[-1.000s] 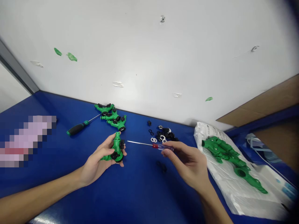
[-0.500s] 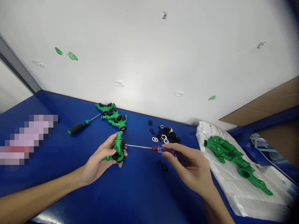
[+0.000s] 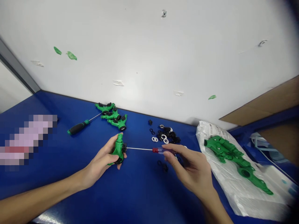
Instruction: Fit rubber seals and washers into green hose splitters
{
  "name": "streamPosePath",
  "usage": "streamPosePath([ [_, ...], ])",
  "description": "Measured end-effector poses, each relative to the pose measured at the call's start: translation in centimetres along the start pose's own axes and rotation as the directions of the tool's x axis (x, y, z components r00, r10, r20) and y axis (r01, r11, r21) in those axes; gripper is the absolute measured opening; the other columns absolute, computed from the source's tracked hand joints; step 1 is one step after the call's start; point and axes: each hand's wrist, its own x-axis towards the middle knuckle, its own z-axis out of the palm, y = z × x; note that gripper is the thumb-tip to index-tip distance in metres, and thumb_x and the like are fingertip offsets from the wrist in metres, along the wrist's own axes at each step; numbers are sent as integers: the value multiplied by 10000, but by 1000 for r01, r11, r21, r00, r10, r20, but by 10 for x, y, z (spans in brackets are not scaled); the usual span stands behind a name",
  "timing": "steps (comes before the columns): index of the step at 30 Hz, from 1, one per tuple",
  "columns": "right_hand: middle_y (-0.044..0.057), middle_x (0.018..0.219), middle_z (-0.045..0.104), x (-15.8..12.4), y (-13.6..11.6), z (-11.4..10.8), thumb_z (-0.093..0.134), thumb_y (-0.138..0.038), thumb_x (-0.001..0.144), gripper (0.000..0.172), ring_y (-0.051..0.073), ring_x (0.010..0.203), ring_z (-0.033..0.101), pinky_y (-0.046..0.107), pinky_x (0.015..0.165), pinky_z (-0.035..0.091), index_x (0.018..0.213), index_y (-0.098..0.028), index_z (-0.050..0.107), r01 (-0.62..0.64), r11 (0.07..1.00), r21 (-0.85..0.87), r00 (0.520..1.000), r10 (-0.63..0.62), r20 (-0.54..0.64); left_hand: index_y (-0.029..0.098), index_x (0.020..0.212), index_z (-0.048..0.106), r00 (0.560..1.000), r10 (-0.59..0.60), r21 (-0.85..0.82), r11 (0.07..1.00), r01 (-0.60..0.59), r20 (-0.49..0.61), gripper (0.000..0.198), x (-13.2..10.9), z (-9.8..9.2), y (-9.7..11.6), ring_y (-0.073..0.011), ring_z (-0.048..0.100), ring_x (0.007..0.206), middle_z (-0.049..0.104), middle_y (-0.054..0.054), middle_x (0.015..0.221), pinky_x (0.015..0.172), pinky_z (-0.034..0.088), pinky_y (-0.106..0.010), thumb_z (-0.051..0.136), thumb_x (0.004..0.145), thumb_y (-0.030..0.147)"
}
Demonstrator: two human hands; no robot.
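Observation:
My left hand (image 3: 102, 155) grips a green plastic hose splitter (image 3: 118, 149) with black fittings, and its fingers hide much of the body. My right hand (image 3: 190, 169) holds a small screwdriver (image 3: 144, 149) by its red and clear handle between the thumb and fingers. The thin steel shaft points left, and its tip sits at a black fitting (image 3: 124, 148) on the side of the splitter. I cannot tell whether the tip has entered a screw head.
Three green splitters (image 3: 114, 117) lie together on the blue table (image 3: 70, 189), beside a black-and-green-handled screwdriver (image 3: 78, 127). Small black and white parts (image 3: 166, 135) lie farther back. Green moulded parts (image 3: 224, 152) rest on a white plastic bag (image 3: 235, 189) at the right.
My left hand has shifted its grip and turned the splitter. The screwdriver shaft has swung from slanting to nearly level, with its tip now at the black fitting.

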Motion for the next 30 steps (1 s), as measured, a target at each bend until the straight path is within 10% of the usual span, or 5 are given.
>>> streamPosePath([
  [4, -37, 481, 587, 0, -2, 10, 549, -231, 924, 175, 100, 374, 522, 215, 420, 423, 829, -190, 689, -87, 995, -49, 996, 86, -15, 242, 1449, 314, 1000, -4, -14, 1000, 4, -2, 661, 0, 1, 0, -205, 499, 757, 615, -57, 934, 712, 380, -384, 524, 825, 302],
  [13, 23, 813, 731, -4, -2, 8, 661, -222, 870, 167, 160, 662, 678, 260, 609, 556, 1033, -234, 698, -95, 976, 196, 992, 76, 101, 217, 1409, 358, 995, -52, -87, 995, 45, -80, 591, 1, 10, 15, -212, 474, 776, 582, -60, 893, 674, 387, -364, 503, 839, 280],
  [18, -41, 459, 528, -3, -3, 12, 473, -266, 972, 263, 102, 374, 484, 232, 423, 397, 842, -192, 689, -138, 990, -24, 983, 140, 119, 224, 1429, 337, 999, -48, -71, 996, 46, -21, 638, 0, 11, 14, -204, 481, 752, 592, -57, 889, 675, 377, -364, 526, 822, 282],
  [26, 59, 1002, 648, -5, -7, 10, 431, -248, 991, 179, 177, 889, 640, 292, 796, 515, 1135, -250, 537, -119, 993, 16, 935, 106, 338, 212, 1416, 322, 997, -63, -81, 995, 59, -39, 615, 2, 10, 13, -210, 476, 772, 585, -62, 900, 673, 380, -368, 512, 838, 301],
  [30, 19, 742, 642, -6, -7, 10, 408, -298, 1007, 201, 159, 648, 620, 262, 619, 487, 946, -219, 583, -149, 989, -23, 926, 148, 348, 213, 1422, 320, 998, -54, -52, 997, 53, -29, 643, 1, 10, 13, -205, 480, 759, 583, -58, 899, 677, 377, -369, 531, 821, 300],
])
